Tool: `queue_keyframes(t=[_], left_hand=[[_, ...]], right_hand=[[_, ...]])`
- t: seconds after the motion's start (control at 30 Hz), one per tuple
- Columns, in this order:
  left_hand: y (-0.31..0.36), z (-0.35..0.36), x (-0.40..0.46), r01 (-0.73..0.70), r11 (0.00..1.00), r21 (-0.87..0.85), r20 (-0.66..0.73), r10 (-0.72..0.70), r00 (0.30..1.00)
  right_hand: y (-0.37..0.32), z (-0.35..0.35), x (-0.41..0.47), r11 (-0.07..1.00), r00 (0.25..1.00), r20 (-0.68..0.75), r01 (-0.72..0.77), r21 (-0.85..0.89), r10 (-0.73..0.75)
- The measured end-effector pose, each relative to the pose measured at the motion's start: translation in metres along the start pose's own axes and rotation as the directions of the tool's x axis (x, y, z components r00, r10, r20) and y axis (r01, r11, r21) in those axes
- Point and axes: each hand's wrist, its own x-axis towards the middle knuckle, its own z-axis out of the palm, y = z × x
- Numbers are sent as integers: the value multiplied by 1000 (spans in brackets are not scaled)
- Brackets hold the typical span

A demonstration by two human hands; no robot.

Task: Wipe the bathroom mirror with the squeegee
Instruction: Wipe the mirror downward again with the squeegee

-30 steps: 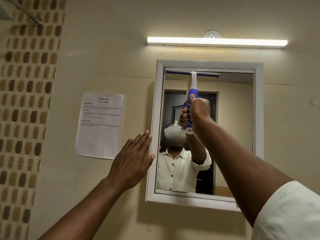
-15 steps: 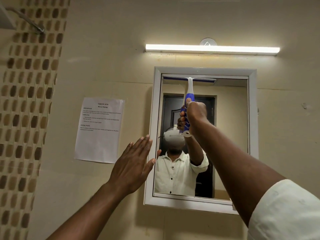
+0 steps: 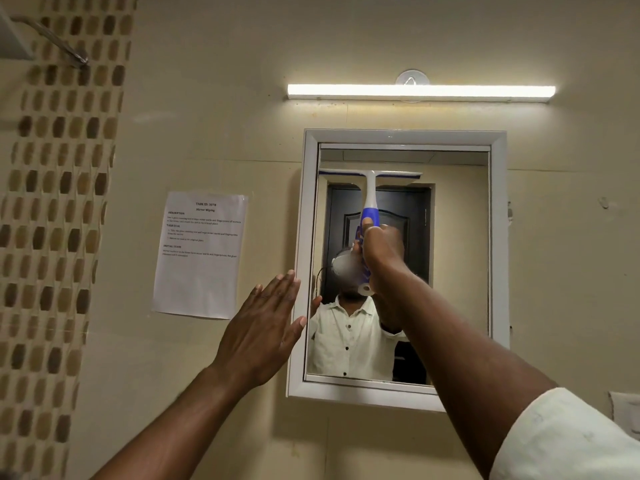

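The white-framed bathroom mirror (image 3: 457,271) hangs on the beige wall. My right hand (image 3: 382,252) grips the blue and white handle of the squeegee (image 3: 370,188). Its blade lies flat and level against the upper left part of the glass, a little below the top edge. My left hand (image 3: 266,327) is raised with straight fingers at the mirror's left frame, fingertips at the frame's edge; whether it touches the frame I cannot tell. A person in a white shirt is reflected in the glass.
A printed task sheet (image 3: 201,254) is taped to the wall left of the mirror. A lit tube light (image 3: 420,91) runs above the mirror. Brown mosaic tiles (image 3: 52,237) cover the wall at far left, with a metal bar (image 3: 59,39) at the top corner.
My right hand has pulled the squeegee down the glass from the mirror's top edge. My left hand stays raised by the left frame.
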Motion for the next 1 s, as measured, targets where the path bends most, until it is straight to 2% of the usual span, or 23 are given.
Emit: queue_keyframes(t=[0.23,0.7,1.0], left_hand=[[9,0,-6,5,1000,-2,27,-5,1000],[25,5,-30,5,1000,-29,109,-2,994],[31,11,-58,39,999,-32,179,-33,983]], right_hand=[[30,-6,-15,997,997,-54,-59,-47,56],[80,-16,-58,978,988,-31,-154,-144,151],[120,-24,-103,966,973,-35,-232,-113,229]])
